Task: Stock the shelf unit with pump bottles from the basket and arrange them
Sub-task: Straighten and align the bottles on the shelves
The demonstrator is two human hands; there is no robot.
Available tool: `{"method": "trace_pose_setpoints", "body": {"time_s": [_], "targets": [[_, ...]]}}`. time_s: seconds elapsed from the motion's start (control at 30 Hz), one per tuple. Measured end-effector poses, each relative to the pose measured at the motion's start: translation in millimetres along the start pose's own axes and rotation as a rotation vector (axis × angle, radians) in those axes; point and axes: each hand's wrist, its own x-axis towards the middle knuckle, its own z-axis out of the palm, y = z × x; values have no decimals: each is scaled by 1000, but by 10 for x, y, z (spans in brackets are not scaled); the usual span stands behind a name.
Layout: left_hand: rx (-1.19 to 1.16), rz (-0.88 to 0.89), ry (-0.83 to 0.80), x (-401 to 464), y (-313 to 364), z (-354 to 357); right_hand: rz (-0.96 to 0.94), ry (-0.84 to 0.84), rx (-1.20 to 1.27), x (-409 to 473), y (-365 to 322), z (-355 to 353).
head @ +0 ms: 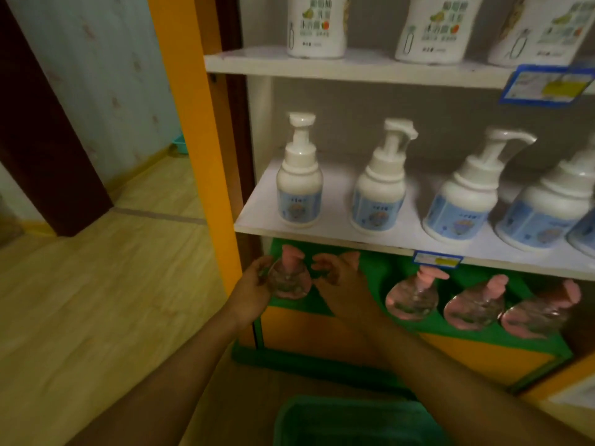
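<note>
Cupping a clear bottle (pixel 288 281) with a pink pump, the left hand (pixel 254 286) wraps its left side while the right hand (pixel 338 275) sits just beside its right side, fingers (pixel 322 262) spread and loosely curled; whether they touch the bottle I cannot tell. That bottle stands at the far left end of the green bottom shelf (pixel 360 268), close to the orange upright (pixel 206 140), so there is little room leftward. A bare stretch of green lies between the right hand and three more clear bottles (pixel 413 296) ranged along the same shelf to the right, near its front edge. Overhead, the white middle shelf (pixel 338 201) hangs close above the pink pumps and carries a row of white pump bottles (pixel 299 188) with blue labels, gaps between them. Higher up, the top shelf (pixel 354 67) holds larger white bottles (pixel 317 25). Below the forearms, the green basket (pixel 351 420) shows only its rim and dark inside; its contents are unclear. Open wooden floor (pixel 96 300) spreads to the left.
</note>
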Motion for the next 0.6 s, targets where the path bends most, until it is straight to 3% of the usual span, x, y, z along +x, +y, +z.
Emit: {"method": "trace_pose_setpoints", "body": {"time_s": [0.23, 0.37, 0.6], "targets": [[-10, 35, -104, 158, -108, 118, 117, -188, -28, 237, 221, 311], [140, 43, -99, 193, -92, 80, 59, -173, -37, 260, 279, 361], [124, 42, -153, 156, -126, 64, 34, -179, -21, 253, 339, 349]]}}
